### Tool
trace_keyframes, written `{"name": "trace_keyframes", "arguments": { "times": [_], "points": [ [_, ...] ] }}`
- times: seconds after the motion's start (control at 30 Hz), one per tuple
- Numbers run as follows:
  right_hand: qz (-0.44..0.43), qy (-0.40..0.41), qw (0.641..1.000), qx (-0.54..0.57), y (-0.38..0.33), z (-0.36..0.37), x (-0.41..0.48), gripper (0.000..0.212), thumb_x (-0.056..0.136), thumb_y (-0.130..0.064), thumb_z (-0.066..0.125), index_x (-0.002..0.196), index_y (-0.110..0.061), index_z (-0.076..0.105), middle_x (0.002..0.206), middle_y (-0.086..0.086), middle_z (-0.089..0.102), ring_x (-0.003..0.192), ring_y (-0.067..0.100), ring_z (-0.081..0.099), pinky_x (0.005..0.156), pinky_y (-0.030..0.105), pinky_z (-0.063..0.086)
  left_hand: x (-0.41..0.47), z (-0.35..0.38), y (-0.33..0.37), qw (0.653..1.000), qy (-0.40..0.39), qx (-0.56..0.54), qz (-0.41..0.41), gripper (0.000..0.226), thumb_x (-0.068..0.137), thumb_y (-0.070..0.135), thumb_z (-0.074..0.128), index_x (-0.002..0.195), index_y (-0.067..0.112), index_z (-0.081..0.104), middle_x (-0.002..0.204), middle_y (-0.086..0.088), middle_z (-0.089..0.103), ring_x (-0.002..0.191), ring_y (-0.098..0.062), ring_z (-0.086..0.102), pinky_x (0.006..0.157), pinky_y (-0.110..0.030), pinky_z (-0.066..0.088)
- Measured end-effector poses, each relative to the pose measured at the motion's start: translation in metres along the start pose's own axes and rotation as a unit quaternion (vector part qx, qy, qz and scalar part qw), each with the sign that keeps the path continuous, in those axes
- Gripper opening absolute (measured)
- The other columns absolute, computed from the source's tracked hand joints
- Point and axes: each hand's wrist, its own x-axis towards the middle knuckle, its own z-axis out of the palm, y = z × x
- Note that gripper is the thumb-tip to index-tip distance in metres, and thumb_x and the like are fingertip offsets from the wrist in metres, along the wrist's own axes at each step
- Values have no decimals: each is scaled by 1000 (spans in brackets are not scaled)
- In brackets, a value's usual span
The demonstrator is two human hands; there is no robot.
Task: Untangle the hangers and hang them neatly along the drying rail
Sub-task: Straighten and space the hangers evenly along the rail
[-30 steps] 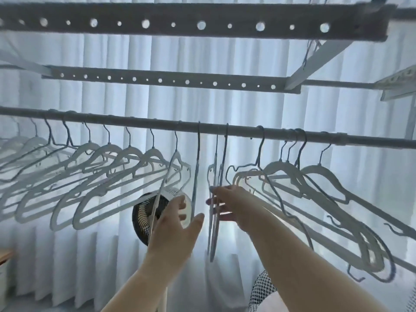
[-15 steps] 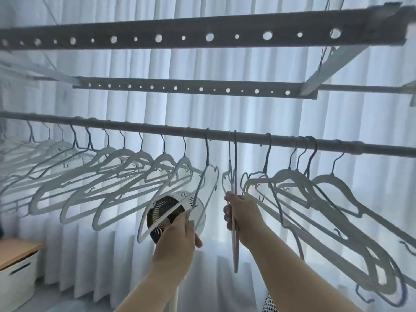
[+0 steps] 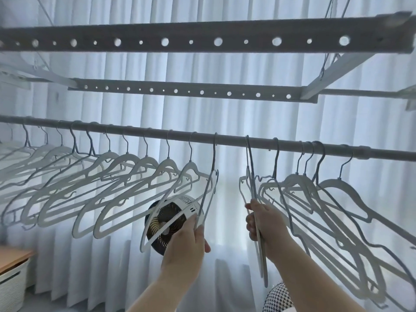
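A grey drying rail [image 3: 231, 141] crosses the view. Several pale hangers [image 3: 126, 176] hang spaced in a row on its left half. My left hand [image 3: 186, 242] pinches the lower edge of the rightmost hanger of that row [image 3: 210, 194]. My right hand [image 3: 264, 221] grips a pair of edge-on hangers [image 3: 251, 176] hooked on the rail right of a gap. Further right, a tangled bunch of hangers [image 3: 326, 206] overlaps and droops low.
Two perforated rack bars [image 3: 202, 39] run overhead. A round fan [image 3: 171, 224] stands behind my left hand, before white curtains. A white basket [image 3: 11, 282] under a wooden shelf sits at the lower left. A patterned cloth [image 3: 279, 298] shows at the bottom.
My left hand has slid its hanger leftwards along the rail, widening the gap to the pair in my right hand. The view has shifted up and left.
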Motion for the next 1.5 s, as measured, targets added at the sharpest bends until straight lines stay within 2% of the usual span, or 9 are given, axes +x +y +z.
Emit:
{"name": "trace_keyframes", "arguments": {
  "times": [0.17,0.5,0.7,0.87,0.97,1.2,1.27,1.37,1.5],
  "points": [
    [-6,5,1000,-14,0,-1,0,25,97,-20,41,76,-10,50,32,-6,38,24,4,33,29,12,25,1,-2,-2,1000,-2,2,11,34,98,19,31,129,16,43,58,6,56,59,-14,51,74,-36,51],
    [-7,-27,999,-26,-3,7,-3,29,98,-23,40,76,-7,51,29,-4,40,22,6,33,28,10,25,1,-2,1,998,-6,42,36,39,98,19,28,137,18,34,66,8,56,67,-9,49,71,-22,34],
    [-16,-27,998,-59,-3,6,-1,31,99,-16,36,74,-8,52,32,-1,52,23,8,41,30,15,33,-2,-4,4,998,3,48,32,49,95,31,37,142,20,28,121,-6,61,114,-21,54,98,-29,41],
    [-24,-17,997,-70,-4,0,-1,28,98,-10,33,75,-6,49,35,0,55,25,8,43,31,15,33,-4,-6,9,997,28,34,60,51,93,32,43,141,24,28,127,4,54,98,-10,51,93,-26,39],
    [-34,14,996,-82,-3,-8,0,30,97,-9,33,71,-7,48,39,2,52,23,7,37,30,12,28,-4,-6,10,995,56,36,75,49,92,29,47,138,23,33,133,3,49,117,-11,48,101,-26,35],
    [-48,34,994,-92,-7,-33,-3,32,97,-8,33,71,-7,50,46,6,48,20,4,32,26,12,24,-6,-4,13,978,110,93,152,43,87,37,45,124,17,52,130,2,51,125,-18,43,106,-31,31],
    [-48,39,994,-92,-8,-39,-4,32,97,-7,33,70,-7,50,40,3,49,20,4,32,26,13,24,-13,-3,22,967,126,106,197,52,79,45,34,110,16,64,116,1,63,114,-21,55,97,-27,33],
    [-44,42,993,-101,-11,-47,-8,32,97,-7,32,71,-7,49,49,8,48,21,4,31,27,13,24,-21,1,34,941,149,166,252,39,79,36,41,97,17,69,95,3,72,91,-22,67,89,-22,42],
    [-50,52,994,-86,-15,-60,-13,32,98,-7,32,71,-6,49,52,9,45,20,4,30,26,11,23,-24,9,40,951,70,208,219,43,92,37,41,134,26,39,138,12,43,131,-10,36,107,-19,16]
  ]
}}
